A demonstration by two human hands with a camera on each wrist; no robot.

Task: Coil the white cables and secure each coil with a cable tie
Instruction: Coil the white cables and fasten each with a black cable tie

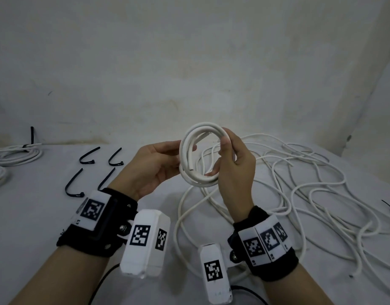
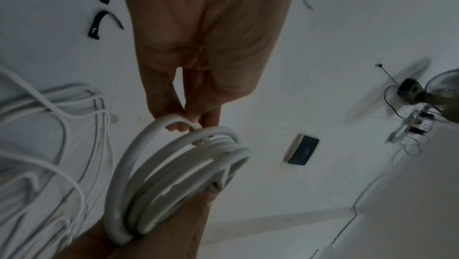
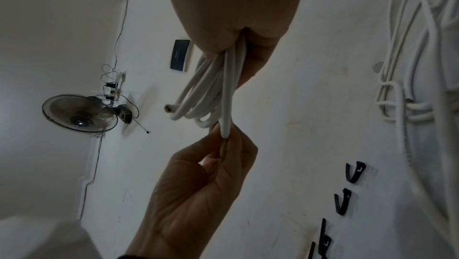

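Near edge of the tabletop [image 1: 24,216]: both our wrists carry black straps with white marker blocks. Above the middle of the tabletop we hold the white coil [image 1: 203,155] upright in the air, several turns stacked. Our left hand [image 1: 150,170] pinches the coil's left side between thumb and fingertips; our right hand [image 1: 236,168] is clamped round its right side, fingers curled through the loop. One cut end [image 3: 167,108] of the cable sticks out free of the coil in the right wrist view. Loose white cables [image 1: 299,194] lie tangled across the right half of the tabletop. Four black cable ties [image 1: 88,170], bent into hooks, lie left of centre. Tied white coils [image 1: 11,157] rest at the far left edge.
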